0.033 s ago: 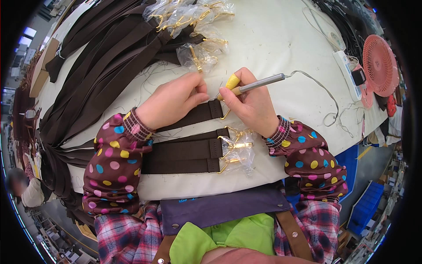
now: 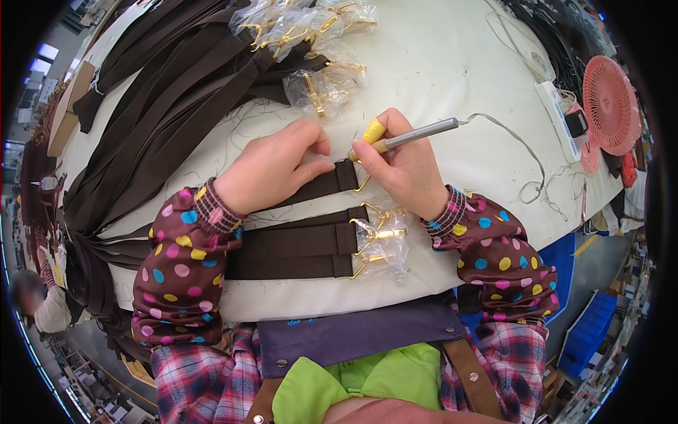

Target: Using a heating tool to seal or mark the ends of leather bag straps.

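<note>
My right hand (image 2: 407,166) grips a slim, corded pen-shaped tool (image 2: 422,132) with a silver barrel and a yellow-wrapped part by the fingers. Its thin tip is at the sewn end of a dark brown strap (image 2: 326,181), where a gold metal clip (image 2: 362,185) shows partly under that hand. Just left of the tip is my left hand (image 2: 279,166), above the strap, thumb and forefinger slightly apart; I see nothing between them. Nearer to me lie several similar straps (image 2: 296,242), their gold clips (image 2: 372,233) wrapped in clear plastic.
More brown straps (image 2: 162,106) are heaped at the left, with plastic-wrapped gold clips (image 2: 304,28) at the far end. Loose threads lie on the white table (image 2: 452,78). A power strip (image 2: 559,120) and a pink fan (image 2: 611,106) stand at the right. The tool's cord (image 2: 519,138) trails there.
My left hand has shifted slightly, and its thumb and forefinger have parted a little. My right hand and the tool have stayed in place.
</note>
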`<state>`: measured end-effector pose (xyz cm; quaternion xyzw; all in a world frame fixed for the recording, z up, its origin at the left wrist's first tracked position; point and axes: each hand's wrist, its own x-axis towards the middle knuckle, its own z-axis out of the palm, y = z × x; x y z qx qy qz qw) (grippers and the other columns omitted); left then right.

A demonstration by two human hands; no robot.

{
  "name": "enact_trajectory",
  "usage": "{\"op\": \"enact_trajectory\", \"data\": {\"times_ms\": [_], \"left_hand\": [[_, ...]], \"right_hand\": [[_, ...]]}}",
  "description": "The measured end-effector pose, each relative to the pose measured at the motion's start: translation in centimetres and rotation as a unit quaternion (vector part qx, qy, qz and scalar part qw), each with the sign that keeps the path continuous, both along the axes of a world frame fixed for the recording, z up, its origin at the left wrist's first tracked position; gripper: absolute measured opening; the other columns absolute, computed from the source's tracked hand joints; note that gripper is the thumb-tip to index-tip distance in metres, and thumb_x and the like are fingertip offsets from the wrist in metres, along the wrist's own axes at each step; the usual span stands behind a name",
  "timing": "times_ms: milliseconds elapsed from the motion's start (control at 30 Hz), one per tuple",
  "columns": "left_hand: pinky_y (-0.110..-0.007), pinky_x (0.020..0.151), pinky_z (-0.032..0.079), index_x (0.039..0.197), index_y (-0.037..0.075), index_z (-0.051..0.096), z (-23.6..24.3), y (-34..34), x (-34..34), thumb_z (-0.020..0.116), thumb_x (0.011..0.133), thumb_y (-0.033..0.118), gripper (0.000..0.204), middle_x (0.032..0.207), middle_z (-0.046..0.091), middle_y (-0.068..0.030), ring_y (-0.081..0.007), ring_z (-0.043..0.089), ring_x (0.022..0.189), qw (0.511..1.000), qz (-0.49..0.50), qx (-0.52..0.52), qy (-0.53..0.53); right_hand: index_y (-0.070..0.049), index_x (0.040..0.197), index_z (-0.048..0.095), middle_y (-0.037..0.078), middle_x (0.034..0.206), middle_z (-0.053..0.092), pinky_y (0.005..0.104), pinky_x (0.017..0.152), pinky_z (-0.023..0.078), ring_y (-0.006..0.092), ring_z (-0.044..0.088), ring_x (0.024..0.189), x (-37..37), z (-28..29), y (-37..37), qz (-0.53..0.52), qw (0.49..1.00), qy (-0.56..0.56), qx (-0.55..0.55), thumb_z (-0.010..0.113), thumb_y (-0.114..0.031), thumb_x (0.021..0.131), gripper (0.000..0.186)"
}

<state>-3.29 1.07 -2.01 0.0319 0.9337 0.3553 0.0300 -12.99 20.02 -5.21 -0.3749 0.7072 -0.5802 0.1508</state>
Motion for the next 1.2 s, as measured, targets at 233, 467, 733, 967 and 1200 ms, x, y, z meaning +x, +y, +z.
{"op": "enact_trajectory", "data": {"times_ms": [233, 467, 733, 967, 1200], "left_hand": [[-0.036, 0.069, 0.047, 0.090, 0.009, 0.057, 0.3, -0.1, 3.7, 0.070, 0.080, 0.015, 0.018, 0.097, 0.053, -0.0064, -0.0274, 0.058, 0.083, 0.997, -0.026, -0.075, -0.011], [-0.037, 0.069, 0.049, 0.087, 0.008, 0.056, 1.8, -1.8, 5.1, 0.067, 0.082, 0.014, 0.013, 0.093, 0.054, -0.0062, -0.0275, 0.059, 0.081, 0.993, -0.084, -0.076, -0.021], [-0.031, 0.065, 0.048, 0.094, 0.005, 0.057, 2.6, 0.0, 1.6, 0.066, 0.083, 0.008, 0.014, 0.090, 0.057, -0.0081, -0.0201, 0.059, 0.074, 0.998, -0.044, -0.038, -0.015], [-0.030, 0.062, 0.048, 0.098, 0.002, 0.062, 0.2, 0.9, -1.8, 0.068, 0.082, 0.007, 0.018, 0.082, 0.060, -0.0082, -0.0182, 0.059, 0.068, 0.998, -0.062, 0.017, 0.004], [-0.033, 0.062, 0.051, 0.083, -0.002, 0.063, 0.2, 1.2, -2.5, 0.065, 0.080, 0.008, 0.010, 0.073, 0.064, -0.0140, -0.0252, 0.064, 0.066, 0.997, -0.030, 0.027, -0.064]], "right_hand": [[-0.002, 0.088, 0.046, 0.005, 0.065, 0.056, 0.0246, 0.047, 0.038, 0.0076, 0.048, 0.053, -0.4, -0.7, -0.3, 0.009, 0.999, -0.011, -0.041, 0.066, -0.015, 0.087, 0.023], [-0.006, 0.093, 0.056, 0.004, 0.070, 0.060, 0.0321, 0.065, 0.044, 0.0209, 0.055, 0.060, -1.4, 0.6, 1.3, 0.002, 0.941, 0.336, -0.040, 0.073, -0.018, 0.080, 0.025], [-0.004, 0.098, 0.061, 0.008, 0.084, 0.063, 0.0334, 0.072, 0.049, 0.0259, 0.059, 0.081, -0.1, 0.7, 1.4, -0.020, 0.953, 0.284, 0.101, 0.077, -0.014, 0.073, 0.031], [-0.003, 0.105, 0.050, 0.013, 0.089, 0.060, 0.0318, 0.070, 0.050, 0.0248, 0.060, 0.079, 0.4, -0.9, 1.3, -0.040, 0.985, 0.164, 0.038, 0.055, 0.006, 0.078, 0.028], [-0.003, 0.106, 0.047, 0.012, 0.090, 0.059, 0.0292, 0.069, 0.049, 0.0216, 0.060, 0.079, 0.4, -1.2, 0.9, -0.022, 0.992, 0.123, 0.007, 0.047, 0.013, 0.078, 0.032]]}}
